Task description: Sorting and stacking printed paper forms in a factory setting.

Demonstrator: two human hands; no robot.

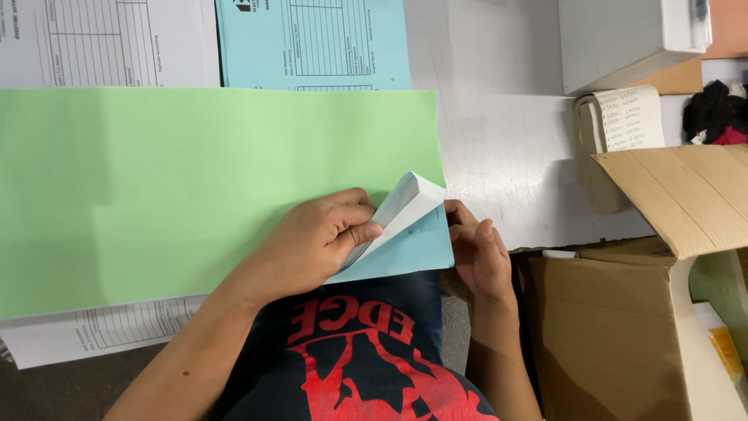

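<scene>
My left hand (319, 238) pinches the lifted corner of a thick stack of white sheets (405, 201), bending it upward. Under that corner a light blue sheet (413, 249) shows. My right hand (477, 251) rests at the stack's right edge, fingertips touching the blue sheet and the table edge. A large light green sheet (195, 187) covers most of the stack to the left.
A white printed form (101, 39) and a blue printed form (312, 39) lie at the back of the white table (506, 156). An open cardboard box (623, 312) stands at right, with a curled notepad (623, 121) and a white box (623, 39) behind it.
</scene>
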